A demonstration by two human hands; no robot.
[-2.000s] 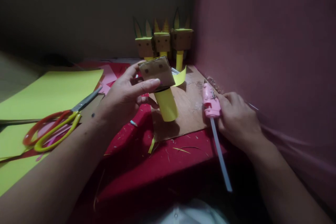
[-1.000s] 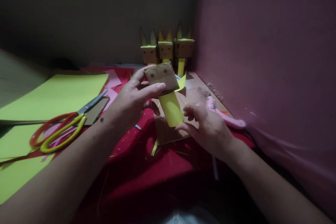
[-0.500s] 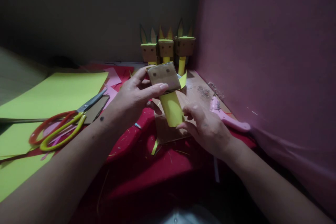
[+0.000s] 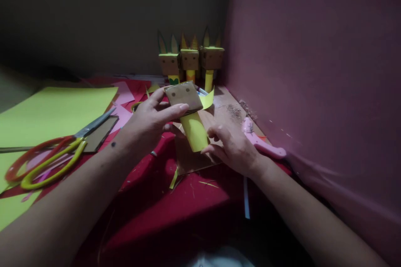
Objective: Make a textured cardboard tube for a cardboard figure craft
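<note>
A cardboard figure with a boxy head, two dark eye dots and a yellow paper tube body is tilted above the table. My left hand is closed around the head, thumb across its front face. My right hand pinches the lower right edge of the yellow tube between thumb and fingers. A curved yellow paper piece shows behind the head on the right; where it attaches is hidden. Beneath the figure lies a flat cardboard sheet.
Three finished-looking eared box figures stand at the back. Scissors with red and yellow handles rest on yellow sheets at left. A pink glue gun lies at right beside the pink wall. Paper scraps dot the red cloth.
The whole view has shifted, so the scene sits further left in the picture. Both hands keep the same hold on the figure, with hardly any movement between them.
</note>
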